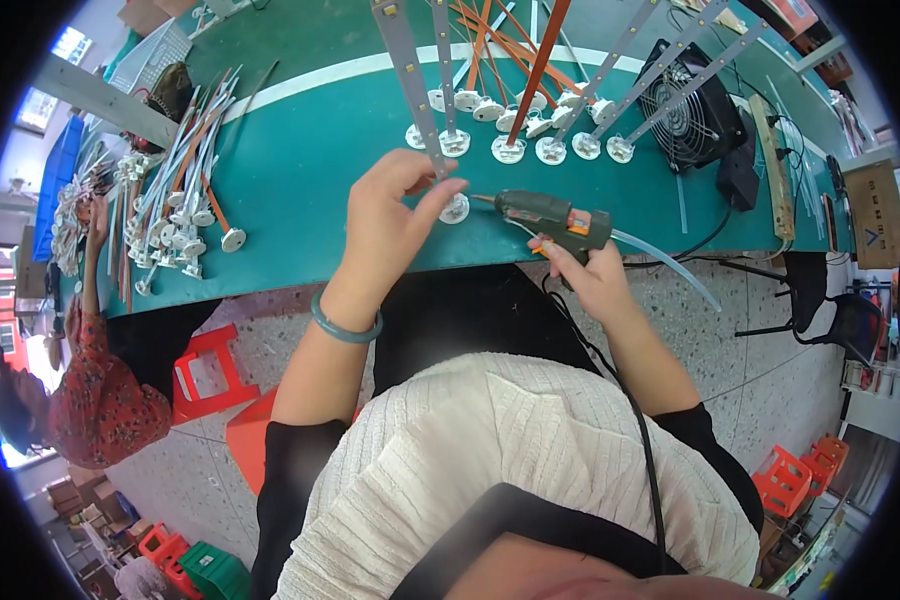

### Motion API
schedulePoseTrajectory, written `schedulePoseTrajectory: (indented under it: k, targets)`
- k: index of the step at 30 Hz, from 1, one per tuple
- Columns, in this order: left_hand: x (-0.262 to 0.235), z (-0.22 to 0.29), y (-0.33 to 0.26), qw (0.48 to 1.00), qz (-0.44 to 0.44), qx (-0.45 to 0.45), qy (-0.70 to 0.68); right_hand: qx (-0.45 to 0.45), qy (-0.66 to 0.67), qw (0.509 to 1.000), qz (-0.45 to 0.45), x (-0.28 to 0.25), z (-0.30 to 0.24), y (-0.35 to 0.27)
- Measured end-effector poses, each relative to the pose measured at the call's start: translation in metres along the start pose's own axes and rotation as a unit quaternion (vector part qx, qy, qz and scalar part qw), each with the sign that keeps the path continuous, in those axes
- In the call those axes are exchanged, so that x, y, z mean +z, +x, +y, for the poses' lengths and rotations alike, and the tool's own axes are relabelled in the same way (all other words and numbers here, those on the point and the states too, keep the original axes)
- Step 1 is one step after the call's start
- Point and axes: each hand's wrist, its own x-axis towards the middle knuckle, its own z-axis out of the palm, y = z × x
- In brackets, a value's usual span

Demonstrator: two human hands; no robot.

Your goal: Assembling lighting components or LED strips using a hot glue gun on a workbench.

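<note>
My left hand (pixel 395 205) pinches an LED strip (pixel 410 85) near its lower end. The strip stands upright on a round white base (pixel 454 208) close to the table's near edge. My right hand (pixel 592 278) is wrapped round the handle of a dark green glue gun (pixel 555 218). Its nozzle points left, close beside that base. A clear glue stick (pixel 670 262) sticks out of the gun's back. Behind my hands, several more strips stand upright on white round bases (pixel 550 150). One of the standing strips is orange-brown (pixel 540 70).
A black fan (pixel 695 105) stands at the back right, beside a black box (pixel 738 178) with cables. Orange and white strips with white bases (pixel 180 225) lie heaped at the left. A co-worker (pixel 105 400) reaches into another heap at the far left. A red stool (pixel 210 375) stands below the table.
</note>
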Motion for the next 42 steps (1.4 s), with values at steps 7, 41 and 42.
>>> schedulePoseTrajectory:
  k: [7, 41, 42]
  targets:
    - [0.001, -0.005, 0.006, 0.998, -0.050, -0.021, 0.035, -0.052, -0.146, 0.988, -0.013, 0.006, -0.001, 0.005]
    - [0.002, -0.001, 0.006, 0.998, -0.046, -0.032, 0.029, -0.121, -0.259, 0.958, 0.015, 0.021, -0.007, 0.016]
    - [0.002, -0.001, 0.007, 0.998, -0.047, -0.031, 0.028, -0.121, -0.259, 0.958, 0.017, 0.020, -0.008, 0.015]
